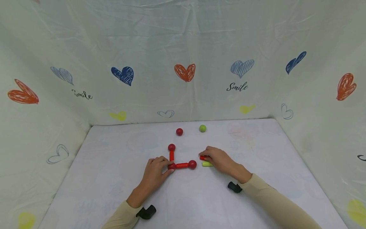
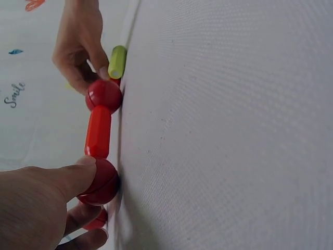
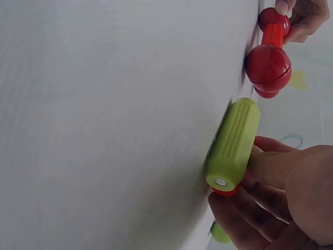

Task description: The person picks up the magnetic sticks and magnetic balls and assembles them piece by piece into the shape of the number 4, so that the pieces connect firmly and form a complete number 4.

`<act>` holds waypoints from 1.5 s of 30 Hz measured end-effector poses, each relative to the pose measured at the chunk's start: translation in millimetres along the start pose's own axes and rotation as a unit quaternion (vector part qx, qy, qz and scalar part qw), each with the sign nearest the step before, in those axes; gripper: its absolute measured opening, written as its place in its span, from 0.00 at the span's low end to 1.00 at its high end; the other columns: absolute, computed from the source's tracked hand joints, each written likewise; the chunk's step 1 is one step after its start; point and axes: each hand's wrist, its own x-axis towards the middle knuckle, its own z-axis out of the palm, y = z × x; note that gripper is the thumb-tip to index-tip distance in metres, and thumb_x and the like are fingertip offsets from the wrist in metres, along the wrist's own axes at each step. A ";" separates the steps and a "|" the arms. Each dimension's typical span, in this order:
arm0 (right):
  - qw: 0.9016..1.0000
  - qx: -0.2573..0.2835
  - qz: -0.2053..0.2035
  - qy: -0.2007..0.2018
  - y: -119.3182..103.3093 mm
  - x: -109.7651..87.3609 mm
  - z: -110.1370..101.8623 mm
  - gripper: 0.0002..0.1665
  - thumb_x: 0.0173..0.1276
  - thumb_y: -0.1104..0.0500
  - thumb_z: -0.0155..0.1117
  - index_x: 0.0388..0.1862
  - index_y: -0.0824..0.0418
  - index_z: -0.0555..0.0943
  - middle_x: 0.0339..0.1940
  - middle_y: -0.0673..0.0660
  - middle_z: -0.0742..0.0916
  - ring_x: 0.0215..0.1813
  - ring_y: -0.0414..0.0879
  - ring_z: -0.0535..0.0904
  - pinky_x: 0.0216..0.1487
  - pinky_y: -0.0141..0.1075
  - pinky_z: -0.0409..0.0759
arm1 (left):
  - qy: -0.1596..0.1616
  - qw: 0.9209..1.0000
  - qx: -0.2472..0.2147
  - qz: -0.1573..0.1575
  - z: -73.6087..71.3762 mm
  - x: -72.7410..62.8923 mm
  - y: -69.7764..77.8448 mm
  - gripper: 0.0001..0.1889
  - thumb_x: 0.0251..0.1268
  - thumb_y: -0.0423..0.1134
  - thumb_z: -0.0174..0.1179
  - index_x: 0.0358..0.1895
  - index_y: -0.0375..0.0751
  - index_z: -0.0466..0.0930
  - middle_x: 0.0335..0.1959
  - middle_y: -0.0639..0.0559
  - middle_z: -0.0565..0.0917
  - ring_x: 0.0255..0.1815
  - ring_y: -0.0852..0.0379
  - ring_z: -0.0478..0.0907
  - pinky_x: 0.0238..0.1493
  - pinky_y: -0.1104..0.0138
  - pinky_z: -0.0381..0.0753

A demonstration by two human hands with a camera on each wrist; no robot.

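My left hand point(image 1: 154, 174) pinches the red corner ball point(image 2: 105, 183) of an L-shaped piece between thumb and fingers. From that ball one red rod point(image 1: 182, 165) runs right to a larger-looking red ball point(image 1: 192, 164). Another red rod point(image 1: 171, 156) runs away from me to a red ball point(image 1: 171, 147). Right of the piece, my right hand point(image 1: 221, 161) grips a loose red rod point(image 1: 202, 157), mostly hidden by the fingers. A light green rod point(image 3: 234, 143) with a metal disc in its end lies alongside, nearer me.
A loose red ball point(image 1: 179, 131) and a green ball point(image 1: 202, 128) sit toward the back of the white-covered table point(image 1: 120, 152). A heart-printed sheet point(image 1: 148, 47) hangs behind and at both sides. Dark wrist mounts point(image 1: 147, 212) show below the sleeves.
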 end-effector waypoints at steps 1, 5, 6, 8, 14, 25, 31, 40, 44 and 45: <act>1.000 0.000 -0.003 0.001 0.1 0.5 0.3 0.16 0.72 0.66 0.72 0.57 0.61 0.89 0.40 0.49 0.85 0.40 0.41 0.78 0.45 0.33 0.82 | 0.001 1.000 -0.002 0.000 -0.1 -0.1 0.0 0.19 0.56 0.42 0.82 0.52 0.44 0.93 0.41 0.52 0.87 0.44 0.52 0.83 0.56 0.50 0.78; 1.000 -0.001 -0.011 0.011 0.6 2.1 1.5 0.17 0.72 0.67 0.71 0.59 0.61 0.89 0.40 0.50 0.83 0.41 0.41 0.78 0.44 0.31 0.82 | 0.007 1.000 -0.004 0.007 0.1 -1.1 -0.4 0.19 0.55 0.41 0.82 0.51 0.44 0.93 0.41 0.52 0.86 0.44 0.52 0.83 0.55 0.50 0.78; 1.000 0.000 -0.012 0.014 0.8 2.6 1.8 0.18 0.72 0.67 0.72 0.59 0.61 0.89 0.41 0.50 0.83 0.42 0.42 0.79 0.45 0.32 0.82 | 0.008 1.000 -0.004 0.008 0.5 -1.3 -0.7 0.19 0.55 0.41 0.82 0.51 0.44 0.93 0.41 0.52 0.86 0.44 0.52 0.83 0.55 0.50 0.78; 1.000 0.007 -0.012 0.021 1.0 3.9 2.3 0.18 0.72 0.68 0.71 0.60 0.62 0.88 0.42 0.51 0.84 0.44 0.42 0.81 0.49 0.34 0.84 | 0.010 1.000 -0.001 0.011 1.2 -1.5 -1.3 0.19 0.55 0.41 0.82 0.51 0.44 0.93 0.40 0.52 0.86 0.44 0.52 0.83 0.55 0.50 0.78; 0.998 0.047 -0.010 0.050 3.7 9.7 2.4 0.18 0.72 0.71 0.70 0.59 0.63 0.87 0.43 0.52 0.85 0.44 0.44 0.80 0.50 0.38 0.84 | 0.011 1.000 0.000 0.011 1.9 -1.0 -1.0 0.19 0.55 0.41 0.82 0.51 0.43 0.93 0.40 0.52 0.86 0.44 0.52 0.83 0.55 0.50 0.77; 0.983 0.168 0.064 0.046 4.2 24.7 5.5 0.17 0.76 0.70 0.64 0.62 0.63 0.82 0.52 0.58 0.86 0.52 0.51 0.83 0.57 0.46 0.85 | 0.005 1.000 -0.005 0.005 0.6 -0.7 -0.5 0.19 0.56 0.42 0.82 0.51 0.44 0.93 0.41 0.53 0.86 0.45 0.51 0.83 0.56 0.50 0.77; 0.969 0.226 0.092 0.046 -1.5 32.3 9.5 0.16 0.77 0.71 0.62 0.60 0.65 0.80 0.52 0.62 0.87 0.51 0.55 0.85 0.55 0.48 0.86 | 0.003 1.000 -0.004 0.001 0.2 -0.9 0.7 0.20 0.56 0.42 0.82 0.52 0.44 0.93 0.41 0.52 0.86 0.45 0.51 0.83 0.56 0.50 0.78; 0.958 0.259 0.107 0.059 -6.8 37.9 17.6 0.13 0.77 0.68 0.65 0.58 0.66 0.82 0.49 0.62 0.88 0.46 0.51 0.85 0.49 0.41 0.85 | 0.000 1.000 -0.001 -0.002 0.7 -1.8 1.5 0.19 0.57 0.43 0.81 0.52 0.45 0.93 0.40 0.54 0.85 0.44 0.53 0.82 0.56 0.50 0.77; 0.955 0.267 0.112 0.063 -8.4 40.7 19.8 0.13 0.76 0.68 0.65 0.57 0.67 0.82 0.47 0.62 0.88 0.44 0.50 0.84 0.45 0.37 0.82 | 0.001 1.000 -0.003 0.002 -0.4 -1.6 1.7 0.19 0.57 0.42 0.81 0.52 0.44 0.93 0.39 0.54 0.85 0.43 0.54 0.82 0.56 0.50 0.77; 0.955 0.269 0.112 0.062 -9.1 41.1 20.2 0.13 0.76 0.68 0.65 0.57 0.67 0.82 0.47 0.63 0.88 0.43 0.50 0.84 0.45 0.36 0.82 | 0.001 1.000 -0.002 0.002 -0.6 -1.4 1.8 0.19 0.57 0.42 0.81 0.52 0.44 0.93 0.40 0.54 0.85 0.43 0.54 0.82 0.56 0.50 0.77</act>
